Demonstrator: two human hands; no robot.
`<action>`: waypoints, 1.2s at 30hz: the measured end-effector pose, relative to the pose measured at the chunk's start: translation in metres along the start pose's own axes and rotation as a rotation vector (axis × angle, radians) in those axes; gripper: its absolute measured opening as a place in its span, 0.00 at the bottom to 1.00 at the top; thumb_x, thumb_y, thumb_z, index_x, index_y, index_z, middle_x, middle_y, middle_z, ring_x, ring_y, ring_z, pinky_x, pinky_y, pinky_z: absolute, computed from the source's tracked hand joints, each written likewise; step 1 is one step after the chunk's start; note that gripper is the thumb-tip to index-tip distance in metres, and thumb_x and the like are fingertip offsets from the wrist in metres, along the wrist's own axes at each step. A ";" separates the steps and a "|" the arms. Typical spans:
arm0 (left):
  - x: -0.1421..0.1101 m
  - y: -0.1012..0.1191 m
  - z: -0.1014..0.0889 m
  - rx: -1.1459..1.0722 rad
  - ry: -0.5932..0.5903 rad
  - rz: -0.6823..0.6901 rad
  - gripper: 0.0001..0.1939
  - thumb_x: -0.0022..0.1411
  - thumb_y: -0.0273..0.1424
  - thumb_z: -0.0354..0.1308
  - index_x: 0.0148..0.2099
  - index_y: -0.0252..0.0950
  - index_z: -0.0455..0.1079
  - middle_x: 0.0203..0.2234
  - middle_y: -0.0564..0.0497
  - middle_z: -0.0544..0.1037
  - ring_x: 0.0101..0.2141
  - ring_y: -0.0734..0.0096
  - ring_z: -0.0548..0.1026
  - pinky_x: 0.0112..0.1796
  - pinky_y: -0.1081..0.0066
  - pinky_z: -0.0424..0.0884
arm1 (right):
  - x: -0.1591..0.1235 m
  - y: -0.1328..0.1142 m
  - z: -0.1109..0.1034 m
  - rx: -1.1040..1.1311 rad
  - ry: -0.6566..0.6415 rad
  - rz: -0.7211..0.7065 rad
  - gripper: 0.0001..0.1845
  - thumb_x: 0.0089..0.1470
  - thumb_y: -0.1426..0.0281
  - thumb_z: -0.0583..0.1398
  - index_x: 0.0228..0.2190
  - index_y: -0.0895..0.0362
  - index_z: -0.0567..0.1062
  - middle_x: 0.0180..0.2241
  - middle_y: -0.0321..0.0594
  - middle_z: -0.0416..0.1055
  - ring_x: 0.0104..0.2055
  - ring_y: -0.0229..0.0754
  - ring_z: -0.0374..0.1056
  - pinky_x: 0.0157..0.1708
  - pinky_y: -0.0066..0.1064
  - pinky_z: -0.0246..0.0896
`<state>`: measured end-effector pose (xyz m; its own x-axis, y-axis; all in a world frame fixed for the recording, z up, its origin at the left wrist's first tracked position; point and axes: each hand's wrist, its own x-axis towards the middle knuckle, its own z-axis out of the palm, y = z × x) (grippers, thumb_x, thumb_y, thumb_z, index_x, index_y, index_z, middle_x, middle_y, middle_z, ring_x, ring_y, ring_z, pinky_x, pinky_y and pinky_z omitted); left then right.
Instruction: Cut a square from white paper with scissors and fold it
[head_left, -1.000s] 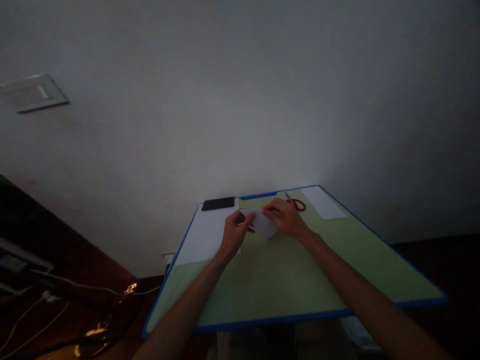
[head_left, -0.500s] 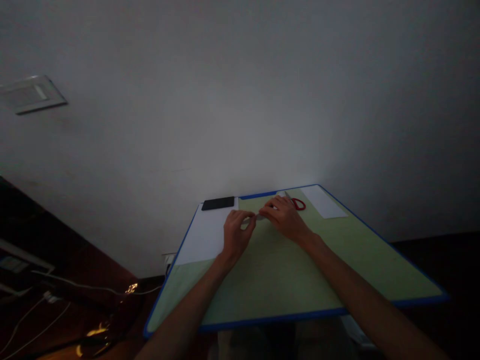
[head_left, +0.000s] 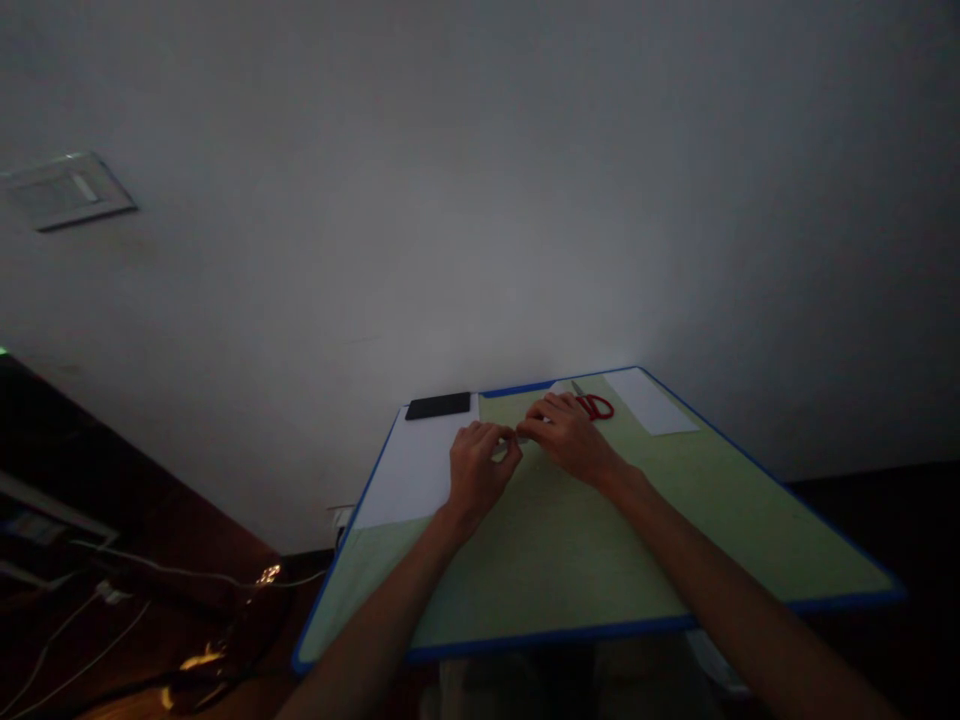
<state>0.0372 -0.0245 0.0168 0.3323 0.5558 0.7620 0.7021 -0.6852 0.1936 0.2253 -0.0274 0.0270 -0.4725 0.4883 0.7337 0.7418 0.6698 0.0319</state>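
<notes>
Over the middle of the green tabletop (head_left: 555,560), my left hand (head_left: 478,462) and my right hand (head_left: 564,432) meet at the fingertips. Thumb and fingers of both hands pinch a small pale piece (head_left: 523,439), possibly paper; most of it is hidden and its kind cannot be made out. Just beyond my right hand lie scissors (head_left: 598,407) with red handles, their metal blade pointing to the wall. A large white sheet (head_left: 409,468) is on the table to the left of my left hand.
A flat black object (head_left: 438,405) rests at the top of the white sheet. A white paper strip (head_left: 651,402) lies at the far right of the table. Blue edging borders the tabletop. Behind it rises a wall (head_left: 480,200); white cables (head_left: 180,572) run at lower left.
My left hand has shifted slightly right, its fingertips closer to those of my right hand. Less of the pale piece shows between them. Both hands keep their pinch.
</notes>
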 end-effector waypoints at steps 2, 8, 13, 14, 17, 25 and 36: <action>0.000 0.003 0.000 0.012 0.020 -0.020 0.04 0.57 0.24 0.59 0.32 0.38 0.72 0.26 0.50 0.76 0.31 0.65 0.72 0.37 0.66 0.62 | 0.000 -0.001 0.000 0.003 -0.001 -0.008 0.07 0.62 0.72 0.58 0.36 0.54 0.78 0.34 0.40 0.71 0.40 0.45 0.61 0.43 0.37 0.49; 0.000 0.006 0.000 -0.061 0.004 -0.098 0.04 0.55 0.24 0.60 0.31 0.38 0.68 0.25 0.52 0.74 0.29 0.68 0.71 0.35 0.68 0.62 | 0.000 -0.001 0.000 -0.006 -0.006 -0.018 0.06 0.62 0.71 0.59 0.36 0.54 0.77 0.34 0.40 0.71 0.40 0.45 0.61 0.43 0.37 0.49; 0.001 0.001 0.000 -0.042 0.000 -0.114 0.04 0.56 0.26 0.60 0.31 0.37 0.68 0.25 0.52 0.74 0.29 0.68 0.70 0.34 0.68 0.62 | -0.001 0.003 -0.002 0.013 0.034 0.020 0.07 0.63 0.71 0.58 0.35 0.54 0.78 0.34 0.40 0.71 0.41 0.45 0.62 0.43 0.38 0.48; 0.001 0.000 0.001 -0.024 0.002 -0.112 0.04 0.55 0.26 0.60 0.31 0.37 0.68 0.25 0.52 0.74 0.29 0.67 0.70 0.34 0.68 0.61 | -0.002 0.004 -0.002 0.022 0.042 0.027 0.08 0.63 0.71 0.58 0.35 0.54 0.78 0.34 0.39 0.71 0.41 0.45 0.62 0.43 0.37 0.48; 0.001 -0.002 0.001 0.030 -0.001 -0.090 0.04 0.55 0.26 0.61 0.31 0.37 0.68 0.25 0.51 0.74 0.29 0.67 0.71 0.34 0.68 0.61 | -0.002 0.007 -0.002 0.048 0.049 0.045 0.08 0.63 0.70 0.58 0.35 0.53 0.78 0.33 0.39 0.71 0.41 0.44 0.63 0.43 0.37 0.48; 0.000 -0.005 -0.001 0.151 -0.020 -0.079 0.04 0.55 0.24 0.61 0.31 0.37 0.69 0.26 0.52 0.77 0.30 0.67 0.72 0.35 0.67 0.60 | -0.006 0.025 -0.003 0.048 0.078 0.122 0.06 0.62 0.67 0.61 0.35 0.53 0.79 0.33 0.39 0.73 0.41 0.45 0.64 0.43 0.38 0.50; 0.000 -0.016 0.000 0.184 0.005 -0.192 0.01 0.57 0.26 0.60 0.33 0.36 0.72 0.27 0.51 0.79 0.29 0.67 0.74 0.36 0.66 0.63 | -0.015 0.047 -0.007 0.044 0.164 0.177 0.09 0.63 0.66 0.59 0.36 0.54 0.79 0.34 0.41 0.74 0.40 0.46 0.65 0.42 0.39 0.54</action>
<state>0.0262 -0.0140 0.0136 0.1790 0.6650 0.7251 0.8549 -0.4699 0.2199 0.2702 -0.0067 0.0223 -0.2506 0.5056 0.8256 0.7832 0.6071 -0.1340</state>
